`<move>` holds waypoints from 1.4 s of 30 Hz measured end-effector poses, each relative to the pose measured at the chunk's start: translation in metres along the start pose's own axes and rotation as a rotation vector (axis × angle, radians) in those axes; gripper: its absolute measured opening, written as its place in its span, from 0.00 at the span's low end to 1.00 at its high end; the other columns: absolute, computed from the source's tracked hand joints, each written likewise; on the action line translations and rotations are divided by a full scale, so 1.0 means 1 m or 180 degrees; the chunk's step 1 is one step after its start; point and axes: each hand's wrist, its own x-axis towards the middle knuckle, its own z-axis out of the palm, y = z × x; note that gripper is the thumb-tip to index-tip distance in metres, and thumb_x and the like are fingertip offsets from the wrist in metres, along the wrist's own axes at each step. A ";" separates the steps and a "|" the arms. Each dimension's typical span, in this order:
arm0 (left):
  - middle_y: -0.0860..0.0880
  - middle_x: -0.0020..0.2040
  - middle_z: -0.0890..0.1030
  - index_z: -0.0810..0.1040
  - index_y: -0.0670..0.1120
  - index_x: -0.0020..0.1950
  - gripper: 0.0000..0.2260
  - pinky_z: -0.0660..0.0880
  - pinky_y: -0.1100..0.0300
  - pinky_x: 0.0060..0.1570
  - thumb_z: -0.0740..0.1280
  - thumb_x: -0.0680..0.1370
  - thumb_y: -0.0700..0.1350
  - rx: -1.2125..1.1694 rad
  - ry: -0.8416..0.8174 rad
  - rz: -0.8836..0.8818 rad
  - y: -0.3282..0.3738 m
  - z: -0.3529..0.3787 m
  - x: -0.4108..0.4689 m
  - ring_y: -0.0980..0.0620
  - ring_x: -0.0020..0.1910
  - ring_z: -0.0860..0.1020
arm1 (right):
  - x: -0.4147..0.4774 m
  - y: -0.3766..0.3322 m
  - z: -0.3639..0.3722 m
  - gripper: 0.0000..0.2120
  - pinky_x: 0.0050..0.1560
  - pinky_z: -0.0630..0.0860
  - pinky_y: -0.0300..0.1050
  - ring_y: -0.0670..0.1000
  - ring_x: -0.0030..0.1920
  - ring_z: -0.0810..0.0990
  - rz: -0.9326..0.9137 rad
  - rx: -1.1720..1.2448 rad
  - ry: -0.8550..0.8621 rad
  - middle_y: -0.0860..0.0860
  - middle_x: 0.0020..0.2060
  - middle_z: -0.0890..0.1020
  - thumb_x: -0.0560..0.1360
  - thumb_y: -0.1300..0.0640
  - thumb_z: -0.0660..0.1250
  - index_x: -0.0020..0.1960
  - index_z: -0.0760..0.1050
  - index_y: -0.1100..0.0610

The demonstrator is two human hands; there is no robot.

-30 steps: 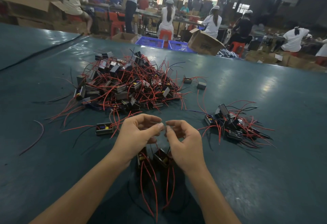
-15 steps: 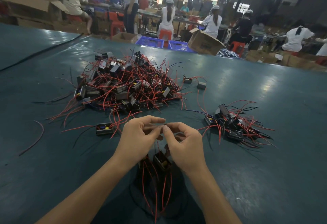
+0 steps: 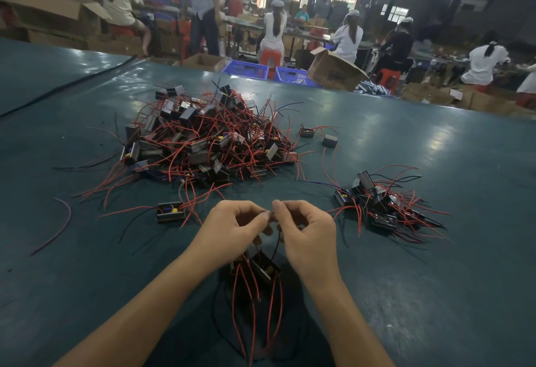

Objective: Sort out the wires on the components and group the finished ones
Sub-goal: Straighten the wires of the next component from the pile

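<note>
Two hands on one wire

The end of the wire pinched between left hand and right hand is hidden by the fingertips. The component is partly covered by the left hand. Forearms are cut off at 6 o'clock; workers at 12 o'clock are blurred

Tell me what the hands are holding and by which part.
Both the left hand and right hand pinch thin wires near their ends, between thumb and forefinger; the black components dangle below them.
</note>
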 end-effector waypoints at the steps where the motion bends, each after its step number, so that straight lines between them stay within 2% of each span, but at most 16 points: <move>1: 0.54 0.38 0.85 0.84 0.49 0.45 0.06 0.77 0.66 0.37 0.68 0.78 0.46 -0.0091 -0.0027 -0.0050 0.000 0.000 0.000 0.56 0.36 0.83 | 0.000 0.001 0.000 0.06 0.38 0.74 0.32 0.45 0.36 0.81 -0.0022 -0.0051 0.0025 0.47 0.34 0.84 0.76 0.57 0.71 0.42 0.83 0.56; 5: 0.52 0.37 0.85 0.84 0.47 0.45 0.05 0.75 0.67 0.35 0.69 0.78 0.44 -0.0438 -0.0119 -0.0172 0.001 0.001 0.000 0.58 0.32 0.80 | 0.001 0.000 0.001 0.05 0.37 0.73 0.32 0.46 0.35 0.80 -0.0003 -0.0013 0.0123 0.49 0.34 0.83 0.75 0.57 0.72 0.42 0.83 0.57; 8: 0.51 0.38 0.85 0.84 0.44 0.46 0.04 0.78 0.65 0.37 0.69 0.77 0.41 -0.0604 -0.0191 -0.0218 0.003 0.003 0.000 0.52 0.36 0.82 | 0.002 -0.001 0.000 0.02 0.36 0.75 0.34 0.45 0.33 0.82 0.0207 0.0377 0.0099 0.49 0.33 0.84 0.75 0.60 0.72 0.44 0.83 0.57; 12: 0.53 0.34 0.84 0.83 0.44 0.45 0.02 0.75 0.66 0.35 0.71 0.76 0.39 -0.0706 -0.0268 -0.0175 0.005 0.005 -0.001 0.60 0.32 0.79 | 0.003 -0.002 -0.001 0.05 0.34 0.76 0.35 0.47 0.33 0.83 0.0309 0.0639 0.0173 0.52 0.33 0.84 0.74 0.62 0.72 0.47 0.81 0.54; 15: 0.55 0.34 0.84 0.82 0.45 0.44 0.02 0.74 0.68 0.34 0.71 0.76 0.39 -0.0660 -0.0269 -0.0026 0.006 0.008 -0.004 0.62 0.31 0.78 | 0.003 -0.002 -0.002 0.06 0.35 0.76 0.34 0.47 0.34 0.83 0.0217 0.0606 0.0152 0.51 0.34 0.84 0.75 0.63 0.71 0.47 0.81 0.52; 19: 0.57 0.31 0.83 0.82 0.45 0.45 0.04 0.70 0.70 0.29 0.68 0.78 0.40 -0.0377 -0.0198 0.0053 0.005 0.011 -0.005 0.64 0.27 0.75 | 0.003 -0.002 0.000 0.09 0.35 0.73 0.29 0.40 0.33 0.80 0.0002 0.0352 0.0254 0.47 0.34 0.81 0.76 0.63 0.70 0.50 0.79 0.50; 21: 0.55 0.35 0.84 0.82 0.47 0.45 0.04 0.72 0.66 0.31 0.68 0.78 0.41 -0.0224 -0.0173 0.0069 0.004 0.010 -0.004 0.61 0.28 0.77 | 0.002 -0.001 0.001 0.09 0.34 0.72 0.27 0.39 0.33 0.79 -0.0045 0.0315 0.0292 0.46 0.34 0.80 0.77 0.64 0.68 0.52 0.77 0.50; 23: 0.54 0.38 0.85 0.82 0.48 0.46 0.04 0.79 0.58 0.39 0.68 0.78 0.42 -0.0162 -0.0114 0.0076 0.003 0.009 -0.002 0.54 0.35 0.82 | 0.002 0.001 0.001 0.10 0.33 0.74 0.31 0.41 0.31 0.79 0.0079 0.0356 0.0258 0.48 0.35 0.81 0.78 0.63 0.66 0.53 0.75 0.49; 25: 0.54 0.39 0.85 0.82 0.49 0.46 0.03 0.79 0.53 0.45 0.69 0.78 0.43 -0.0145 -0.0090 0.0074 0.001 0.007 -0.001 0.50 0.39 0.83 | 0.002 0.004 0.001 0.10 0.32 0.74 0.36 0.44 0.28 0.78 0.0315 0.0523 0.0175 0.50 0.35 0.82 0.79 0.62 0.65 0.53 0.74 0.47; 28: 0.54 0.38 0.85 0.82 0.50 0.45 0.03 0.79 0.57 0.45 0.69 0.78 0.43 -0.0171 -0.0089 0.0087 0.000 0.006 -0.001 0.54 0.39 0.83 | 0.003 0.004 0.001 0.10 0.30 0.73 0.36 0.44 0.27 0.76 0.0519 0.0794 0.0118 0.48 0.34 0.82 0.80 0.62 0.64 0.54 0.73 0.47; 31: 0.54 0.38 0.85 0.82 0.50 0.46 0.03 0.78 0.61 0.43 0.69 0.78 0.43 -0.0182 -0.0036 0.0115 0.000 0.006 -0.002 0.58 0.37 0.82 | 0.002 0.003 0.002 0.09 0.31 0.75 0.36 0.44 0.28 0.78 0.0413 0.0741 0.0105 0.46 0.37 0.83 0.80 0.61 0.65 0.55 0.73 0.49; 33: 0.54 0.38 0.85 0.82 0.51 0.47 0.04 0.77 0.60 0.39 0.68 0.78 0.44 -0.0131 0.0055 0.0144 0.000 0.006 -0.002 0.57 0.35 0.81 | 0.001 0.001 0.001 0.08 0.33 0.77 0.40 0.46 0.32 0.80 0.0167 0.0508 0.0087 0.44 0.39 0.82 0.79 0.61 0.66 0.56 0.74 0.51; 36: 0.54 0.38 0.84 0.82 0.51 0.47 0.04 0.78 0.58 0.40 0.68 0.78 0.43 -0.0038 0.0207 0.0260 0.001 0.006 -0.003 0.54 0.36 0.81 | -0.001 -0.001 0.001 0.11 0.34 0.79 0.44 0.47 0.33 0.80 -0.0114 0.0283 0.0046 0.44 0.39 0.81 0.78 0.61 0.68 0.55 0.74 0.46; 39: 0.56 0.37 0.83 0.83 0.50 0.48 0.04 0.77 0.65 0.38 0.68 0.78 0.43 0.0126 0.0318 0.0512 0.001 0.008 -0.005 0.57 0.36 0.81 | 0.000 -0.003 0.000 0.12 0.31 0.75 0.41 0.48 0.30 0.77 -0.0152 0.0172 0.0024 0.43 0.40 0.81 0.77 0.61 0.69 0.54 0.74 0.45; 42: 0.57 0.36 0.82 0.83 0.50 0.47 0.04 0.73 0.70 0.36 0.69 0.78 0.44 0.0203 0.0380 0.0697 0.001 0.009 -0.006 0.58 0.34 0.79 | 0.001 -0.005 0.000 0.11 0.33 0.78 0.44 0.53 0.33 0.79 0.0114 0.0414 0.0083 0.46 0.40 0.81 0.77 0.62 0.69 0.52 0.75 0.46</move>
